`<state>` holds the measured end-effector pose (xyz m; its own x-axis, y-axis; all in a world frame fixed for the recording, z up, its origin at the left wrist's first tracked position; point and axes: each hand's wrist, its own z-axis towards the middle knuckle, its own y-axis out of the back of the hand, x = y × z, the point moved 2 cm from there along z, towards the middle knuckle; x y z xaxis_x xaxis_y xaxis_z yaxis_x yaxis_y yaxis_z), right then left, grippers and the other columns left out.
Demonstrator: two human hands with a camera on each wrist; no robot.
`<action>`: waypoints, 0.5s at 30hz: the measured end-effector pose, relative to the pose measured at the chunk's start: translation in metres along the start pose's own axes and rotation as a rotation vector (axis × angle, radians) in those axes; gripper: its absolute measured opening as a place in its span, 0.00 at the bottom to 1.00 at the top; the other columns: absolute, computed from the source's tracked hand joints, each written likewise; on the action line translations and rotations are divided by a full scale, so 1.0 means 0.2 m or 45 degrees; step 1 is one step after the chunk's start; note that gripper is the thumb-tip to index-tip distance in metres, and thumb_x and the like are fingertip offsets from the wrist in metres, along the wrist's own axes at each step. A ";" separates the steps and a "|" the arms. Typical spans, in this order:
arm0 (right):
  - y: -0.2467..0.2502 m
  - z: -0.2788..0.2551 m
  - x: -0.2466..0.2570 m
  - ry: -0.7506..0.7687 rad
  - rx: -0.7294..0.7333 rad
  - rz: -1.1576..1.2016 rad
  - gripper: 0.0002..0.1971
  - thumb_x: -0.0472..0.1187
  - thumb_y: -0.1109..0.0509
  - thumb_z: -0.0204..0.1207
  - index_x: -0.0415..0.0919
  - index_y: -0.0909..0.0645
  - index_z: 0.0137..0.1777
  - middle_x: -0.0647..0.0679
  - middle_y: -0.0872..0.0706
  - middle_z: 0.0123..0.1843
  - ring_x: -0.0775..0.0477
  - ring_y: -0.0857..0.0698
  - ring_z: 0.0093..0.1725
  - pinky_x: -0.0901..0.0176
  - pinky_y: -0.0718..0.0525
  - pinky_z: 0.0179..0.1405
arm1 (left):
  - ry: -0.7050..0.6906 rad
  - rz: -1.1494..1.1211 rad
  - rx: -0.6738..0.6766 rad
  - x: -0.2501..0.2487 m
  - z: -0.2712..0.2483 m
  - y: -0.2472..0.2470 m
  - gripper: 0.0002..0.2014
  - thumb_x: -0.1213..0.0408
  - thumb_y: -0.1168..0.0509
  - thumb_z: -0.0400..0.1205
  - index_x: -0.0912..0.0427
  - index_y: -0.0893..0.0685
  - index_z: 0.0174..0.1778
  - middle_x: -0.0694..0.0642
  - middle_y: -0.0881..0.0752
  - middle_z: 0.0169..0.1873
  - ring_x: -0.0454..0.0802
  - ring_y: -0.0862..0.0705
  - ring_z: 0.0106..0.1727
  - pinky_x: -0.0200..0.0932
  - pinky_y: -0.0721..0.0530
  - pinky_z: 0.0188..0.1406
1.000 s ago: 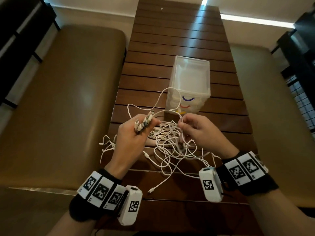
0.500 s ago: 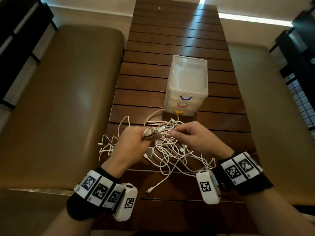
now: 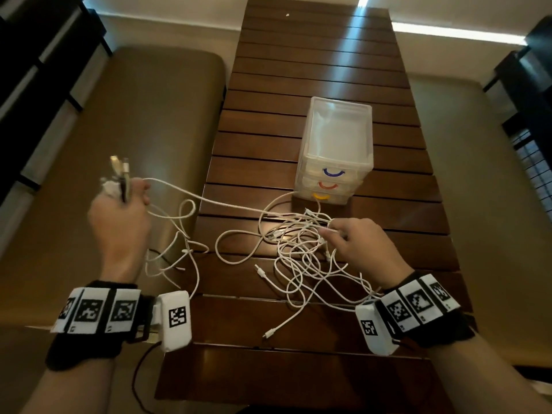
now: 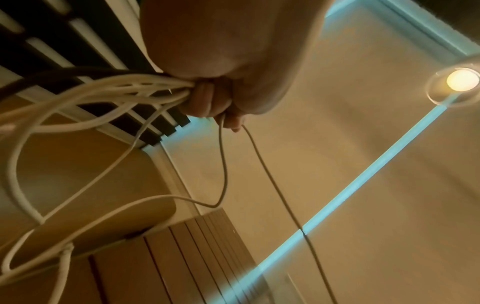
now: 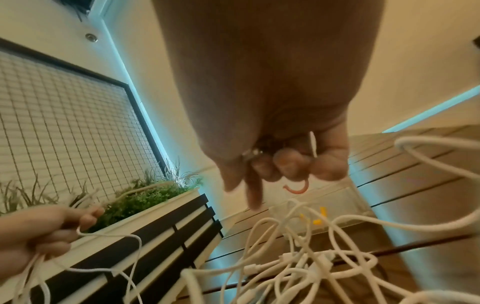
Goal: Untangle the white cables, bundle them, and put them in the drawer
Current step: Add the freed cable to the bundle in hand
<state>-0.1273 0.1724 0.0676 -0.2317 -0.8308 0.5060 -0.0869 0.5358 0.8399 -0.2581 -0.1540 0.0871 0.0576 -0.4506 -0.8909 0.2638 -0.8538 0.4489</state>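
Pulling gently suits: left hand point(image 3: 119, 216) grips plug ends, right hand point(image 3: 361, 246) pinches tangled white cables point(image 3: 298, 252) near the clear plastic drawer unit point(image 3: 336, 150).

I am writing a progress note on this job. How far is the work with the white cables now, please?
Done: the left hand grips several plug ends gathered together, off the table's left edge.
In hand: the right hand pinches a strand at the tangle while cables stretch between the hands.
Left: most white cables still lie knotted on the table, no bundle exists, and the drawer unit shows all three drawers closed.
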 end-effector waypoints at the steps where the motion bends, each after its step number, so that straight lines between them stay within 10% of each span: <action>1: 0.00 0.00 0.02 0.008 -0.016 0.084 0.15 0.56 0.35 0.84 0.53 0.19 0.37 0.54 0.17 0.26 0.59 0.18 0.27 0.62 0.27 0.30 | 0.026 -0.008 -0.036 0.01 0.01 0.02 0.09 0.55 0.38 0.88 0.51 0.14 0.47 0.42 0.18 0.35 0.40 0.21 0.36 0.40 0.23 0.38; 5: -0.07 0.03 0.11 0.012 0.102 0.223 0.16 0.61 0.29 0.77 0.55 0.19 0.60 0.54 0.16 0.33 0.60 0.18 0.30 0.61 0.21 0.32 | 0.044 0.018 0.021 0.02 -0.02 0.02 0.12 0.55 0.37 0.87 0.47 0.19 0.37 0.44 0.17 0.36 0.38 0.21 0.36 0.41 0.22 0.38; 15: -0.27 0.00 0.27 0.208 0.251 -0.094 0.08 0.50 0.33 0.83 0.52 0.15 0.56 0.58 0.13 0.42 0.58 0.16 0.44 0.58 0.19 0.45 | 0.148 -0.135 -0.330 0.16 0.11 0.30 0.14 0.56 0.40 0.89 0.49 0.20 0.37 0.44 0.19 0.32 0.33 0.25 0.26 0.32 0.26 0.29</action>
<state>-0.1352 0.0992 0.0489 -0.0593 -0.8734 0.4834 -0.2884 0.4785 0.8293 -0.2614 -0.2250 0.0864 0.1228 -0.3170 -0.9404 0.5105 -0.7925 0.3338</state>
